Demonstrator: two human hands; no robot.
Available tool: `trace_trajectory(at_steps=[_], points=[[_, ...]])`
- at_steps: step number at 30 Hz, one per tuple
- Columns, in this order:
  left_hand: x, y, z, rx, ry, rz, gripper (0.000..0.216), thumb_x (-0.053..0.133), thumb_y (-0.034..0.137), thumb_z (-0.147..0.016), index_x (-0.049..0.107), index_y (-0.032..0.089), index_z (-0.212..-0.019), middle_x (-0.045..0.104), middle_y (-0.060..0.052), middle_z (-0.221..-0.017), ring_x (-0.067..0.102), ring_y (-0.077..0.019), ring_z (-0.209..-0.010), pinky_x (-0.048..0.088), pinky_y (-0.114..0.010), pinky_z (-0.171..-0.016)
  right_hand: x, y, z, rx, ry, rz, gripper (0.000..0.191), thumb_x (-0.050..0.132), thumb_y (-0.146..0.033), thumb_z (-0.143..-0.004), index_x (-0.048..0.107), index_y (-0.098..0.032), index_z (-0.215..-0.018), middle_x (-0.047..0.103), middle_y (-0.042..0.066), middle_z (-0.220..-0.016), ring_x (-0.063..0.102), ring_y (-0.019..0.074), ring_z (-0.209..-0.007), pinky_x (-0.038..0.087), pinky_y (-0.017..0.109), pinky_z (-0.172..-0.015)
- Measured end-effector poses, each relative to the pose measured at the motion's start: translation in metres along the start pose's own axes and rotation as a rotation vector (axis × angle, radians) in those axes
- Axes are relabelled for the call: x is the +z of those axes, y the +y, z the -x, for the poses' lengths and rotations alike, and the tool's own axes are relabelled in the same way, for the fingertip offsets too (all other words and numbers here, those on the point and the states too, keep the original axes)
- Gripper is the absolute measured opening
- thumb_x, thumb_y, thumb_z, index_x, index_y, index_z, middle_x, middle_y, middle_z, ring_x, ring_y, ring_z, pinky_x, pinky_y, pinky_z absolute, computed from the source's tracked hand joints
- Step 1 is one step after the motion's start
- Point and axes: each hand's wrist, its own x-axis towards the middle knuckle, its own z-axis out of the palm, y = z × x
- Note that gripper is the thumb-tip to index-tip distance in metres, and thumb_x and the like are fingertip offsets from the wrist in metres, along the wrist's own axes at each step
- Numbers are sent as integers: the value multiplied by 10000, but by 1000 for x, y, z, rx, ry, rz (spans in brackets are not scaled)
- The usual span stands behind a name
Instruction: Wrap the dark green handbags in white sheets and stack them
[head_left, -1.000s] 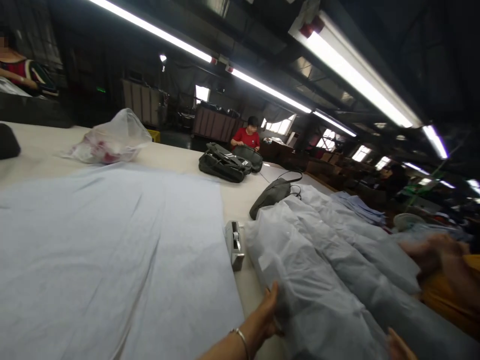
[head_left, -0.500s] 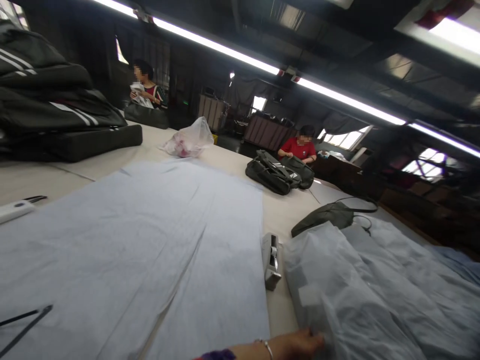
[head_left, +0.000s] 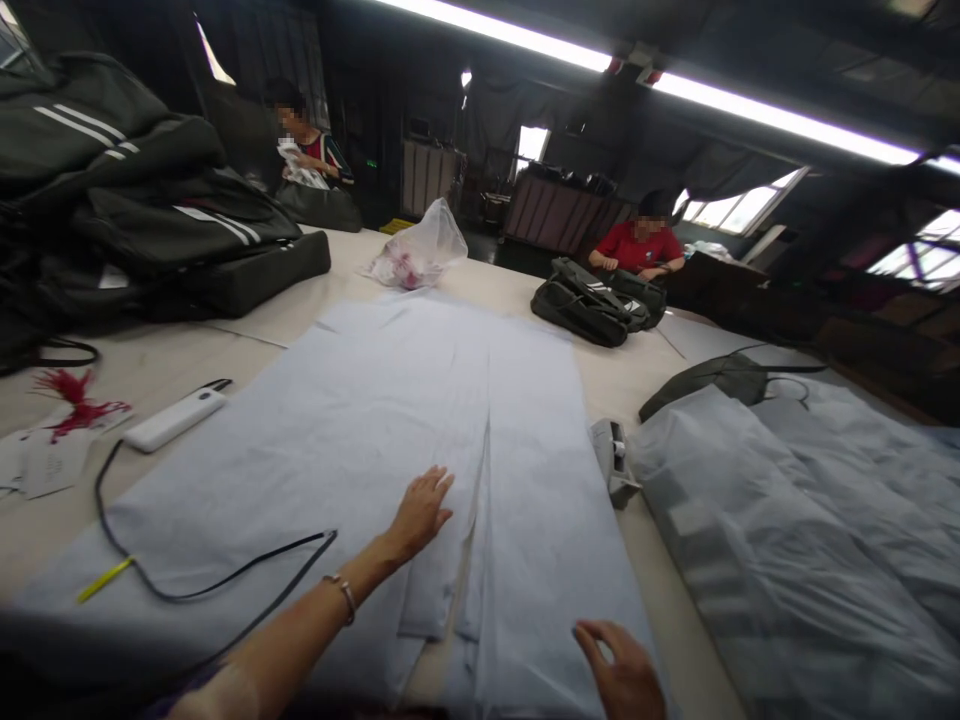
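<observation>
One pale cloth lies spread on the tabletop, and one tape dispenser stands just beside its right edge. Over the cloth are two hands: the left hand, palm down, its grip apart, fingers stretched forward; the right hand, fingers bent, whether its grip is together I cannot tell. The lower picture edge cuts off the right forearm.
</observation>
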Motion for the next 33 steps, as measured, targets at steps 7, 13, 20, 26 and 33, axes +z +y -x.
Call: trace_trajectory(at_steps=[7,13,20,26,33], points=[[-61,-112,70,-267,45,-397,673,542,343,-826,381,181,-1459,242,-163,-1571,167,-353,-1464,87,-653,-1137,97,-106,-24,-47,-198,161,263,615,-488,-777,697,-239,-807,725,67,-893,675,276,-899,515,390,-815],[-92,-173,81,-381,84,-542,668,457,430,-886,299,210,-1497,191,-122,-1588,153,-330,-1470,103,-639,-1134,143,-58,-25,54,-205,327,654,540,-475,-690,618,-196,-1276,523,118,-1417,440,362,-1338,411,539,-1053],[-148,-216,59,-544,167,-555,666,373,444,-911,280,148,-1501,174,-135,-1595,165,-335,-1466,161,-618,-1129,161,-19,-25,43,-101,171,534,403,-537,-790,736,-252,-1096,649,79,-1272,548,335,-1245,465,496,-1039],[-145,-202,31,-415,97,-589,622,395,344,-903,325,118,-1478,252,-153,-1578,192,-324,-1458,168,-584,-1136,161,-35,-13,91,141,62,571,414,-616,-867,713,-174,-1069,653,154,-1227,599,318,-1166,483,454,-1011],[-73,-104,34,165,-205,-399,337,618,336,-829,589,198,-1136,611,-100,-1203,529,-274,-1123,386,-394,-961,137,-65,-28,306,262,-146,415,667,-594,-710,690,-198,-833,636,106,-1012,559,279,-1031,417,476,-985]])
